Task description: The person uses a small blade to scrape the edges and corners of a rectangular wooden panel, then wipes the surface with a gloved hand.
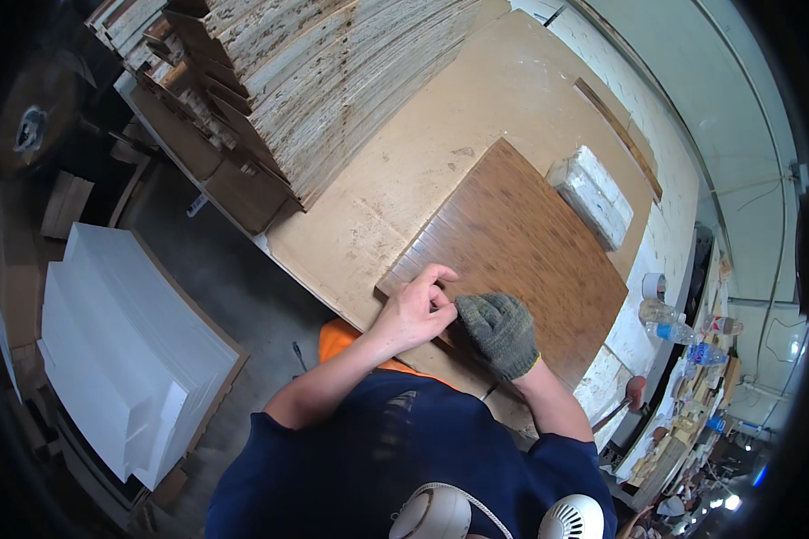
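A brown wood-grain board (535, 238) lies flat on the cardboard-covered bench (368, 238) in front of me. Over its near edge, my bare left hand (413, 313) has its fingers curled in, thumb and fingertips brought together. My right hand (497, 334) wears a dark grey knitted glove. Its fingers are pressed together and meet the left fingertips at the board's near edge. Whatever is pinched between the two hands is too small or too hidden to make out.
A white-wrapped block (591, 198) sits against the board's far right side, with a thin wooden strip (620, 135) beyond. Tall stacked panels (324, 81) fill the bench's left. White sheets (117, 350) are piled at lower left. Bottles (670, 325) and a tape roll (653, 286) stand right.
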{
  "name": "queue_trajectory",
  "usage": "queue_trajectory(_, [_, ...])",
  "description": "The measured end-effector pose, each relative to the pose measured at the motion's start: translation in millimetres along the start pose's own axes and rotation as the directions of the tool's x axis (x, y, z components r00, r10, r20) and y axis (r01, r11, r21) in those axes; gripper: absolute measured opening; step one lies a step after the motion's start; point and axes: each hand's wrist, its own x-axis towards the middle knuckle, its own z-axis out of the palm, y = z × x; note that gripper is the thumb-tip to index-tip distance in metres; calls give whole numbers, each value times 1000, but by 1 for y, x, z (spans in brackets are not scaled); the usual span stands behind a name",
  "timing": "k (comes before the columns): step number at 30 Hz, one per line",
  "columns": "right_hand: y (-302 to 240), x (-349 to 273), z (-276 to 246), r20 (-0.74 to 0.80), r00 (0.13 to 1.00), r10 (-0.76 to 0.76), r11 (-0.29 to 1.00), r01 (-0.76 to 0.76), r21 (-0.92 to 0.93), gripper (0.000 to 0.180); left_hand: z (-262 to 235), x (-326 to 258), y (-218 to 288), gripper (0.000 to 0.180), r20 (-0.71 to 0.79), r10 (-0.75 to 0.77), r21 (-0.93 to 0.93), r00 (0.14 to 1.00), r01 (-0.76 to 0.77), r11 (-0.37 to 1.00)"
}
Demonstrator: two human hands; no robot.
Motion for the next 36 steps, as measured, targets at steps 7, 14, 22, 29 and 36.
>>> queue_trajectory(7, [73,45,-2,-290,929,228,947,-281,-154,23,-24,-37,-18,25,-220,-18,-356,975,-63,932])
queue_trajectory(14, [182,98,-3,-326,842,430,824,-513,-240,27,1,-44,-86,19,-175,-186,-527,967,67,847])
queue_trajectory(22, [192,139,-11,-110,880,462,840,-474,-263,26,7,-38,-98,23,-182,-148,-533,972,29,846])
queue_trajectory(29, [185,147,-18,-27,838,545,803,-531,-272,32,12,-40,-101,25,-221,-73,-498,973,-48,866])
queue_trajectory(36, [197,145,-14,-12,850,527,805,-504,-313,33,14,-40,-107,30,-228,-103,-396,968,5,918])
